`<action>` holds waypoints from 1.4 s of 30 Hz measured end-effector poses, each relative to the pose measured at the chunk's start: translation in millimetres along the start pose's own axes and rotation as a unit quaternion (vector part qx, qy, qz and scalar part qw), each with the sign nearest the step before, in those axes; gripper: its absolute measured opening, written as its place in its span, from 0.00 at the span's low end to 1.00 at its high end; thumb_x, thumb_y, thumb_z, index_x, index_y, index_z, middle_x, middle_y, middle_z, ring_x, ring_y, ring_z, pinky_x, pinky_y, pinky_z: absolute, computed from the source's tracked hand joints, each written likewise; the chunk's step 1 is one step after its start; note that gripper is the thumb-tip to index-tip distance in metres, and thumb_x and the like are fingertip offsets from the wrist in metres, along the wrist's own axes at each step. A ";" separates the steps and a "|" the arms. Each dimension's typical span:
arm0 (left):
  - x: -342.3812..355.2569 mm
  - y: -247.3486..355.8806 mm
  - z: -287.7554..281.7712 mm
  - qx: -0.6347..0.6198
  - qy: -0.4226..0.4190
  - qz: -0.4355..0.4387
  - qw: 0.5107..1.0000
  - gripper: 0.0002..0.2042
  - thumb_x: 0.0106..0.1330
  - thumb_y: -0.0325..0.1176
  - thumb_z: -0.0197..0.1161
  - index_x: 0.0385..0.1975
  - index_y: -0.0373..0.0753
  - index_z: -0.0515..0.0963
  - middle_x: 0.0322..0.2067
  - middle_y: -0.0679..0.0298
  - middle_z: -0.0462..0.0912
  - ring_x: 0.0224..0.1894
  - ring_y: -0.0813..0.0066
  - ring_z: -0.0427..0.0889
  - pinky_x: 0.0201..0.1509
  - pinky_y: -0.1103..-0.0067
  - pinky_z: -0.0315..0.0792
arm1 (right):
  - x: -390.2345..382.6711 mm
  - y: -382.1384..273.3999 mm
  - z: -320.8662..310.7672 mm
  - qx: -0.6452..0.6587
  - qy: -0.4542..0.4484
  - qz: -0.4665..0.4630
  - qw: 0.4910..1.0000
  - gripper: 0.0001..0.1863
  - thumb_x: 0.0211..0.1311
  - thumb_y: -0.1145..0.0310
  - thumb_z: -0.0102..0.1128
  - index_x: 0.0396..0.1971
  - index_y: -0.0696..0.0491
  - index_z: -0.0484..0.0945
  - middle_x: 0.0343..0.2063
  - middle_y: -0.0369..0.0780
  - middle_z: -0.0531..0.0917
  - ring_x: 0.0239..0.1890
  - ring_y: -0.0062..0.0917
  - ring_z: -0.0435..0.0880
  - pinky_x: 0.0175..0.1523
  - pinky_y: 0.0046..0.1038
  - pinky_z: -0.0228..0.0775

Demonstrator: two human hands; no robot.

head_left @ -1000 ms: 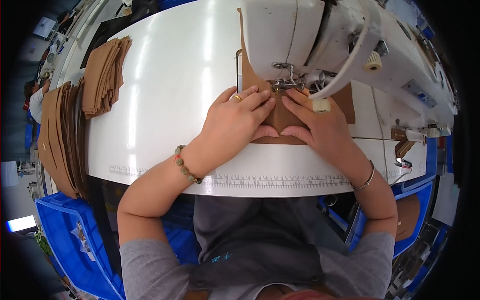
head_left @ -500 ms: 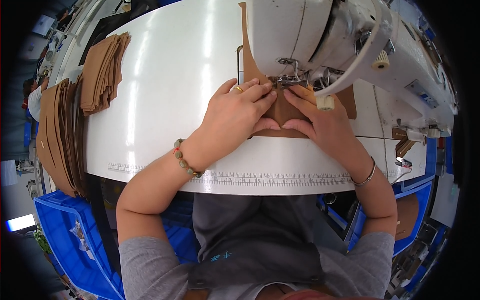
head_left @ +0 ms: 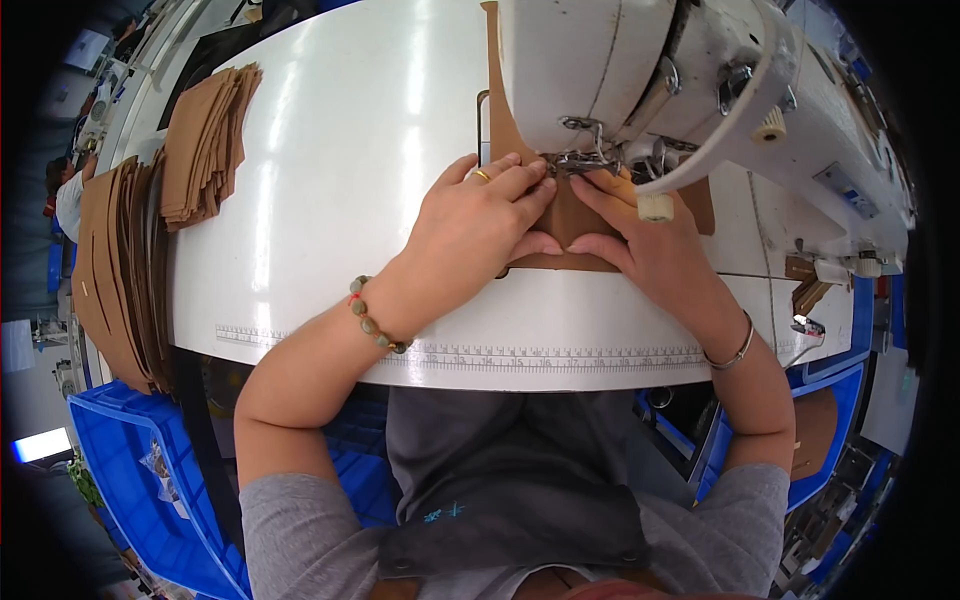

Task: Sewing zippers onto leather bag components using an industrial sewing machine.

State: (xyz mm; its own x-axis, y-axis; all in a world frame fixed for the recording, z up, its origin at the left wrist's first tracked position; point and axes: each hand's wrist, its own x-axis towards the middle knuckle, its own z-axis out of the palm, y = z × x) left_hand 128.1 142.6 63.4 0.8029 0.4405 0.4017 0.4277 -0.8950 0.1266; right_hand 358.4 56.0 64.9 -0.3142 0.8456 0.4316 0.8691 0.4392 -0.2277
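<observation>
A brown piece of material [head_left: 566,222] lies on the white table [head_left: 330,180] under the presser foot [head_left: 578,160] of a white sewing machine [head_left: 640,70]. My left hand [head_left: 480,225] presses flat on its left part, fingertips close to the foot, a ring on one finger and a bead bracelet on the wrist. My right hand [head_left: 650,245] presses its right part, index finger pointing at the foot, with a pale guard on one fingertip. More of the brown piece runs away behind the machine.
Two stacks of brown cut pieces sit at the left: a smaller one [head_left: 205,140] on the table, a larger one [head_left: 115,260] beside its edge. Blue plastic crates stand at lower left [head_left: 130,470] and lower right [head_left: 825,440]. A ruler strip [head_left: 540,355] runs along the table's front edge.
The brown piece has fed away from me under the foot, and both hands have followed it a little forward, staying pressed on it.
</observation>
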 end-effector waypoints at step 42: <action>-9.0 19.4 -12.1 0.028 -0.039 -0.030 0.998 0.38 0.53 0.58 0.74 0.58 0.34 0.83 0.63 0.59 0.82 0.63 0.58 0.81 0.65 0.68 0.76 | -7.5 -11.1 -6.5 -0.023 -0.053 0.020 0.998 0.31 0.51 0.46 0.74 0.52 0.49 0.85 0.55 0.43 0.84 0.66 0.38 0.77 0.72 0.49 0.65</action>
State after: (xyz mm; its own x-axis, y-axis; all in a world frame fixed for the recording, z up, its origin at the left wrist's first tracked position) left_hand 124.2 120.4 73.3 0.8039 0.4990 0.3237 0.4966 -0.8626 0.0964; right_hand 353.6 42.9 69.9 -0.3153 0.8905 0.3280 0.8976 0.3921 -0.2015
